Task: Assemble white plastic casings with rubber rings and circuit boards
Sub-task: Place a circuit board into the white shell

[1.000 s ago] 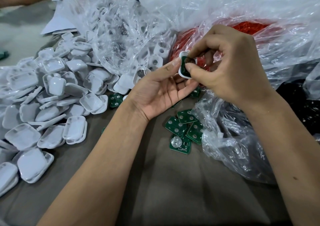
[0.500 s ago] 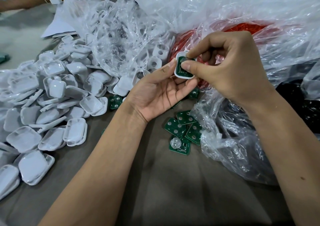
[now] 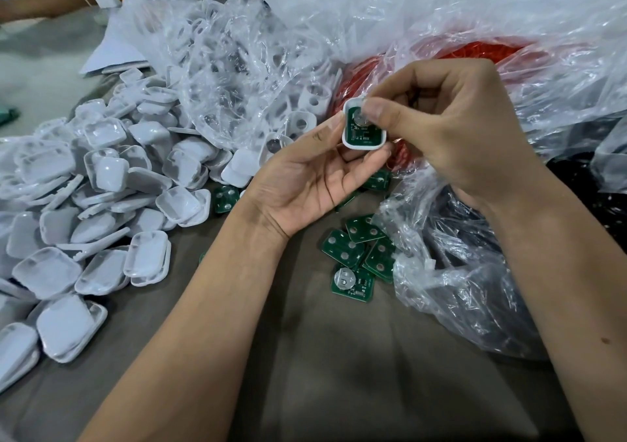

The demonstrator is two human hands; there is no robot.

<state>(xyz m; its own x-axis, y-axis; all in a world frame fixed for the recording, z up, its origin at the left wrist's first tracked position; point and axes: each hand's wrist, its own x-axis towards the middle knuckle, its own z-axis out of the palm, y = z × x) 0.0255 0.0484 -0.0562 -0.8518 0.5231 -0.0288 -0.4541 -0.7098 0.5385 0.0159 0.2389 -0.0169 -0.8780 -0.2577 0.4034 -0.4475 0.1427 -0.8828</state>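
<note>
Left hand [image 3: 305,183] cradles the white casing [image 3: 363,129] from below with loosely bent fingers, while right hand [image 3: 451,129], above it, presses the circuit board [image 3: 364,134] in with curled fingers.

A casing [image 3: 363,129] with a board [image 3: 364,135] seated in it is held between the left hand [image 3: 305,183] and right hand [image 3: 451,129], above the table [image 3: 339,373]. A casing pile [image 3: 84,204] lies left; loose boards [image 3: 359,255] lie below the hands. Bags [image 3: 441,17] lie behind and right.
</note>
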